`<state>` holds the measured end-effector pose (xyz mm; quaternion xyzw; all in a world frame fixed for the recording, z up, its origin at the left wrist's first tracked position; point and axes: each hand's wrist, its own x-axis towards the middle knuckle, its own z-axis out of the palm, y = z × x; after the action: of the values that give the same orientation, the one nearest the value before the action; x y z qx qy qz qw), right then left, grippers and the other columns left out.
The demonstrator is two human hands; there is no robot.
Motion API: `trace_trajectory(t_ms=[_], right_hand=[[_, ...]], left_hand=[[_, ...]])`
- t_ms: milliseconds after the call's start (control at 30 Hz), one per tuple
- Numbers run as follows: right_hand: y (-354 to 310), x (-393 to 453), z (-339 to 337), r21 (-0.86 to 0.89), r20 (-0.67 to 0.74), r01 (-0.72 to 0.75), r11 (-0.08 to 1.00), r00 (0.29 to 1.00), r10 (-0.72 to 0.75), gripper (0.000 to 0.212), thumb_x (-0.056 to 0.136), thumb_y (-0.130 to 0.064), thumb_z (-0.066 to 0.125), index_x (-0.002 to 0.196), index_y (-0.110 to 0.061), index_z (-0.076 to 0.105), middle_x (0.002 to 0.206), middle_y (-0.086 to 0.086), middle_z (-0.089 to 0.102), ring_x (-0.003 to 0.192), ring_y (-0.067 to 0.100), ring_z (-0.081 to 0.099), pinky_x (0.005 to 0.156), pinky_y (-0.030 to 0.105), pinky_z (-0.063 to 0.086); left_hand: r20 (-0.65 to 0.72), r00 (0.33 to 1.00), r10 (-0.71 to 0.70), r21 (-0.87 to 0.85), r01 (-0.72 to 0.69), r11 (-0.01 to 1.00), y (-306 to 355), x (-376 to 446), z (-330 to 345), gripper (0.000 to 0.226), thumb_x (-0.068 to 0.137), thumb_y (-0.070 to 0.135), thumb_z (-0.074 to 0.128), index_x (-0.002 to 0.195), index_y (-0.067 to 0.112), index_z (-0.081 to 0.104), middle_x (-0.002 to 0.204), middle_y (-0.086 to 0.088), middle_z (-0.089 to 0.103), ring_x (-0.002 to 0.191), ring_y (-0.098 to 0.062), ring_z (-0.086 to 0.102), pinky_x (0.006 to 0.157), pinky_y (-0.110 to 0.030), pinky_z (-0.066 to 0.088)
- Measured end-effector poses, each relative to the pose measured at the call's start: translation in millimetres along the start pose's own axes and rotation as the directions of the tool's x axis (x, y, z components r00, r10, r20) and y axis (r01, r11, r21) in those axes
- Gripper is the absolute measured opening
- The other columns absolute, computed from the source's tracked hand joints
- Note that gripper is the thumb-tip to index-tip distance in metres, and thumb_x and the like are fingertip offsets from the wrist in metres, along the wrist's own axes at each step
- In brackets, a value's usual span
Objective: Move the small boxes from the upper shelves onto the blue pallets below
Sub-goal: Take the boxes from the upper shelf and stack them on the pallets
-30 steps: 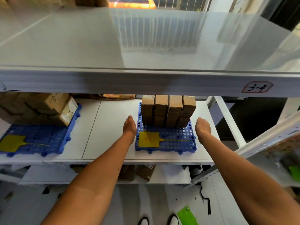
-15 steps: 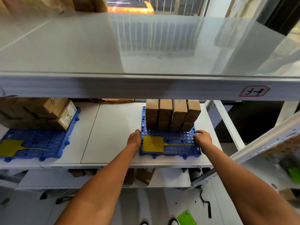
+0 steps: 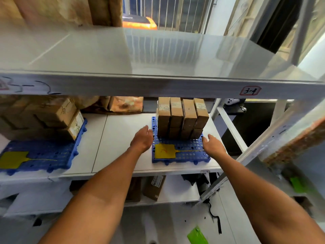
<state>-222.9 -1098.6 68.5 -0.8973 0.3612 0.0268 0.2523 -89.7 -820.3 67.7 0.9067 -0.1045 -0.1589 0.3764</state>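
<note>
Several small brown boxes (image 3: 182,117) stand in a tight two-layer block at the back of a blue pallet (image 3: 186,154) on the middle shelf (image 3: 121,138). A yellow tag (image 3: 164,150) lies on the pallet's front. My left hand (image 3: 142,139) hovers at the pallet's left edge, fingers apart, holding nothing. My right hand (image 3: 212,145) is at the pallet's right edge, open too, just below the right-hand box. The upper shelf (image 3: 140,51) above is a bare glossy surface in front, with large wrapped cartons (image 3: 61,9) at its back left.
A second blue pallet (image 3: 42,155) at the left carries bigger cartons (image 3: 52,117) and its own yellow tag (image 3: 13,159). A white upright and diagonal brace (image 3: 230,127) stand right of the boxes. More cartons (image 3: 153,187) sit on the shelf below.
Both hands have let go of the pallet's front corners and lifted slightly, opening beside the box stack. The view has tilted up, showing more of the upper shelf.
</note>
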Motion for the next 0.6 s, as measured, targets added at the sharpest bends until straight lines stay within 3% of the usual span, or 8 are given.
trace_trajectory(t_ms=[267,400,600], right_hand=[[-17.0,-83.4,-47.8,-0.053,-0.086,0.107,0.993,0.99,-0.111,0.06,0.108,-0.044,0.039,0.156,-0.008,0.036,0.162,0.017,0.039,0.147,0.035,0.04,0.116,0.046,0.034],[-32.6,-138.9,-60.8,-0.044,-0.124,0.199,0.979,0.971,-0.203,0.054,0.108,-0.042,0.042,0.148,-0.006,0.044,0.154,0.02,0.047,0.14,0.038,0.047,0.11,0.047,0.039],[-64.2,-219.5,-51.8,-0.016,-0.12,0.302,0.953,0.946,-0.302,0.059,0.107,-0.044,0.041,0.152,-0.006,0.04,0.156,0.017,0.047,0.142,0.036,0.046,0.111,0.046,0.04]], left_hand=[[-0.118,0.992,0.04,0.083,-0.03,0.996,-3.4,-80.0,-69.4,0.06,0.103,0.044,0.022,0.159,0.022,0.028,0.166,-0.005,0.026,0.151,-0.027,0.029,0.121,-0.043,0.024],[-0.161,0.985,0.062,0.138,-0.04,0.99,-18.5,-140.7,-106.7,0.061,0.103,0.043,0.021,0.159,0.02,0.026,0.167,-0.006,0.025,0.152,-0.026,0.027,0.122,-0.042,0.022],[-0.219,0.975,0.045,0.099,-0.023,0.995,-56.8,-223.3,-149.7,0.06,0.105,0.042,0.026,0.16,0.018,0.026,0.168,-0.005,0.022,0.154,-0.024,0.021,0.124,-0.038,0.017]])
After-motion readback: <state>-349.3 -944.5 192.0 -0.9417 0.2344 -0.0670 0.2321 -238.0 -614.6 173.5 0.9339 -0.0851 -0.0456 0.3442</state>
